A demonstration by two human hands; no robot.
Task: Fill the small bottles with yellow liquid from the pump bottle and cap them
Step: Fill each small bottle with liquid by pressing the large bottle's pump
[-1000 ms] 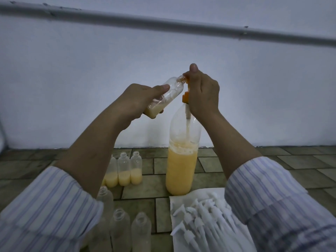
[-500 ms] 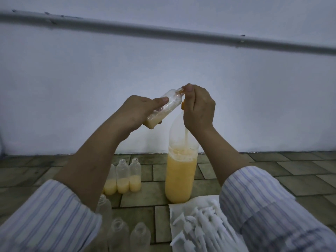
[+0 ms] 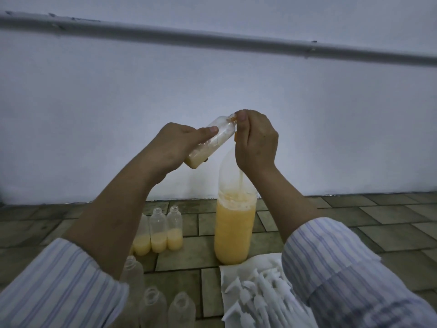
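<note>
Hands at work over a tiled floor (image 3: 390, 223): the left hand (image 3: 176, 147) has its grip wrapped round a small clear plastic bottle (image 3: 210, 144), tilted with its mouth up against the orange pump nozzle (image 3: 234, 118) and pale yellow liquid pooled at its lower end. The right hand (image 3: 256, 140) has its grip clenched around the pump head atop a tall clear plastic pump bottle (image 3: 235, 230), which stands on the floor about half full of yellow liquid. To its left stand three small uncapped bottles (image 3: 163, 233), each partly filled. Empty clear bottles (image 3: 152, 306) stand nearer the person, beside a white sheet (image 3: 250, 263) carrying white spray caps (image 3: 262, 294). Striped sleeves (image 3: 340, 268) cover both forearms.
</note>
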